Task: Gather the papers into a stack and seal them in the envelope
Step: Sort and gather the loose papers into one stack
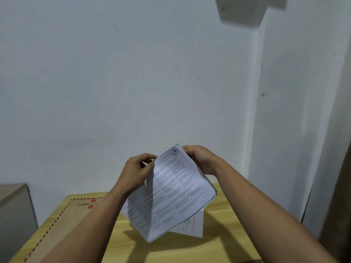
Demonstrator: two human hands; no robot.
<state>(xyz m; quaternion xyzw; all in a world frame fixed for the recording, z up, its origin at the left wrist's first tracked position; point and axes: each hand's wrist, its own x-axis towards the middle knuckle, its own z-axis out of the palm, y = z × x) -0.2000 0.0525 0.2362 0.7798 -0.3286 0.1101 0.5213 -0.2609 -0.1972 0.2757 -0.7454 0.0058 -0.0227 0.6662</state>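
Papers [171,192]: thin white printed sheets, table-like text blocks, loosely fanned, corners misaligned; held in the air at frame centre, above the counter [218,249]. Handwritten mark on top corner, illegible. Left hand [137,171] fingers pinched shut on the upper left edge; right hand [203,160] fingers closed round the top right corner. Counter: pale wood grain. Envelope [62,223]: brown kraft, striped border, two red discs, flat at lower left, partly hidden by left forearm and cut by frame.

A pale wall [133,82] meets a corner at right; a light wooden worktop [224,230] below, a grey cabinet [13,209] at left.
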